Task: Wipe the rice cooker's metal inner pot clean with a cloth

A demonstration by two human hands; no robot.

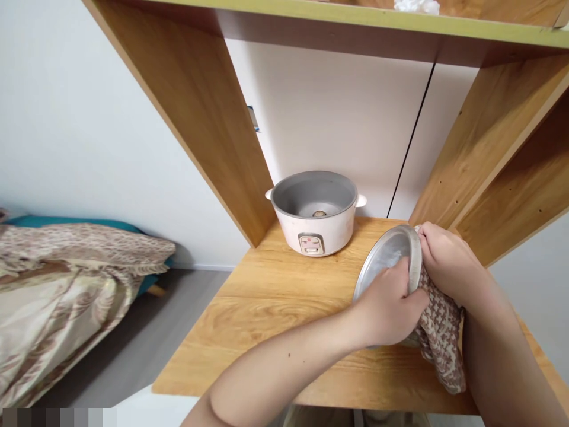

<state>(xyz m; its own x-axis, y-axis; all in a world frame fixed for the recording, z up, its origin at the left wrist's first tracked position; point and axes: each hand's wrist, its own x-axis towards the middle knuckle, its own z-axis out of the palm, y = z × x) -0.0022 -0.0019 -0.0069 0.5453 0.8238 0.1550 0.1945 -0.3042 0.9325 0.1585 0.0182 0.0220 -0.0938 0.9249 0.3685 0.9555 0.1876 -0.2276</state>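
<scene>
Two containers show in our head view: far on the wooden table (pixel 235 308), the pale cooker (pixel 338 233) with a round metal fitting (pixel 319 214) inside; nearer and right, the metal bowl (pixel 383 258), which we hold tilted. Our left hand (pixel 391 305) clamps its rim, our right hand (pixel 448 258) the patterned cloth (pixel 444 341) at its right edge. Hands and cloth hide much of its outside, and we cannot tell whether it touches the table. It looks silvery, dull within, brighter along the rim.
</scene>
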